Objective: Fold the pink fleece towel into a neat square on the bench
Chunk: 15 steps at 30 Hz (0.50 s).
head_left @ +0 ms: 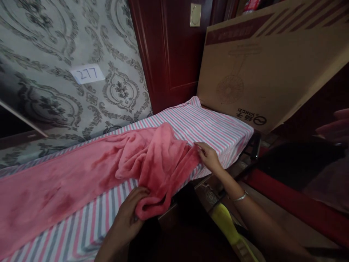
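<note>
A plush pink blanket (160,153) lies bunched at its right end and flatter toward the left, over a striped sheet (209,123) in pink, grey and white. At the near side, my left hand (133,205) is closed round a folded edge of the blanket, which hangs a little past the striped sheet's border. My right hand (208,156) pinches the blanket's right corner, fingertips near the sheet's surface. The blanket between both hands is gathered in loose folds. A bracelet (241,196) circles the right wrist.
A large cardboard box (259,72) leans at the back right, beside a dark red door (177,47). Patterned wallpaper (117,58) carries a paper label (87,74) reading 277. Something yellow-green (225,222) lies low by my right forearm. Part of another hand (334,125) shows at the right edge.
</note>
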### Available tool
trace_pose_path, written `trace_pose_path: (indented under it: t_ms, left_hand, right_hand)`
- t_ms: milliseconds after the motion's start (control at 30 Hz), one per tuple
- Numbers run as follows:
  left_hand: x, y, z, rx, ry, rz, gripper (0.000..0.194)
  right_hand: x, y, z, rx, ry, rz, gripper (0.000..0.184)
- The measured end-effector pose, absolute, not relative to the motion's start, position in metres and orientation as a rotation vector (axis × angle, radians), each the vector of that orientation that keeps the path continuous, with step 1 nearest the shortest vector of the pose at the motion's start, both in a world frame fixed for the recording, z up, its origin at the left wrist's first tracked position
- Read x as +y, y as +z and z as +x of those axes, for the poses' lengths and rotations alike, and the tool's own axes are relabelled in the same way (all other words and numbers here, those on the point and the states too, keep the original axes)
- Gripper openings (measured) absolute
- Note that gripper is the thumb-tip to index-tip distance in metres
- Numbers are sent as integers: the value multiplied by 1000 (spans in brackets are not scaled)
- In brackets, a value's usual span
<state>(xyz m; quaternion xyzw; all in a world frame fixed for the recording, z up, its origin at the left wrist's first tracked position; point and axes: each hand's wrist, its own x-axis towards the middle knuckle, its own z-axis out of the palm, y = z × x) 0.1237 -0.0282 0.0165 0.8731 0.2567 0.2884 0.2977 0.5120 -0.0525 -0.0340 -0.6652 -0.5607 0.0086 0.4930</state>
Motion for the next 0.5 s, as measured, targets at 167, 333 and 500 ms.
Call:
trace_pose_path:
  t_ms: [167,333,500]
  left_hand:
    - [-29,16,117,694,728,2306,39]
    - [-29,11,114,720,748,2250,44]
    - [-28,8,112,733,777,2180,35]
  right_hand:
    - [-30,-34,521,-1602,59,-1828,46]
    - [-25,-21,527,-1603,-3,-1701,32]
    - [-7,-11,529,-1723,97,-1513,37]
